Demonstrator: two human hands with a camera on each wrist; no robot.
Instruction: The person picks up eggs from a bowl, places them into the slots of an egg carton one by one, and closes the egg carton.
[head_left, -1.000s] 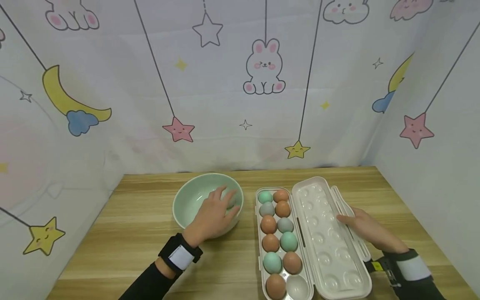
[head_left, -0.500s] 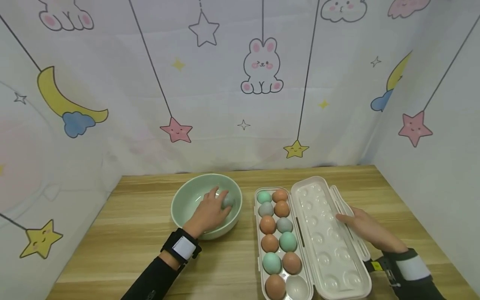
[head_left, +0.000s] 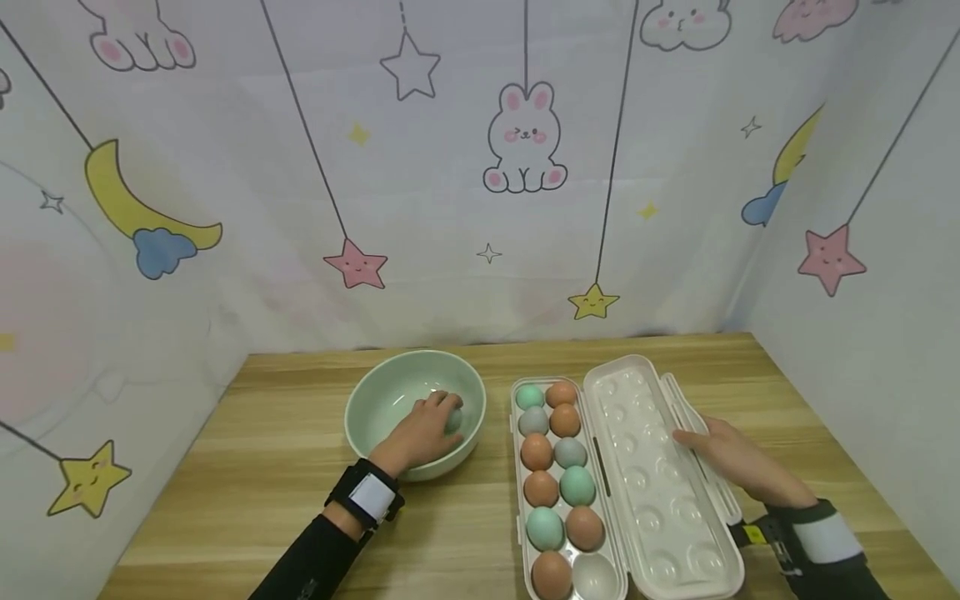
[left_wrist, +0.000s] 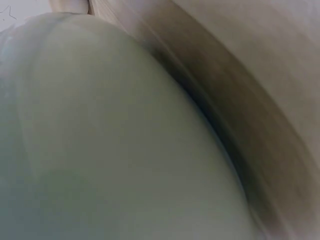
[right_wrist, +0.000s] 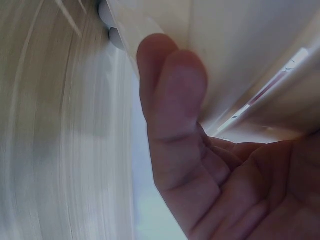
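Inside the pale green bowl (head_left: 378, 408), my left hand (head_left: 422, 432) curls its fingers over a grey-green egg (head_left: 453, 420), which is partly hidden behind them. The bowl's outer wall (left_wrist: 125, 130) fills most of the left wrist view; the left hand does not show there. To the right lies an open egg carton (head_left: 596, 577), holding brown, mint and grey eggs in two rows, with the near right cup bare. My right hand (head_left: 731, 457) grips the outer edge of the carton's white lid (head_left: 652, 479), thumb on top. In the right wrist view, curled fingers (right_wrist: 175, 95) press under the lid.
A wooden tabletop (head_left: 262, 467) carries the bowl and carton, with a strip of wood between them. A white curtain (head_left: 450, 200) printed with stars and rabbits stands behind the table, and pale walls close in both sides.
My left hand has sunk further into the bowl, its spread fingers closing over the grey-green egg. The right hand stays on the carton lid.
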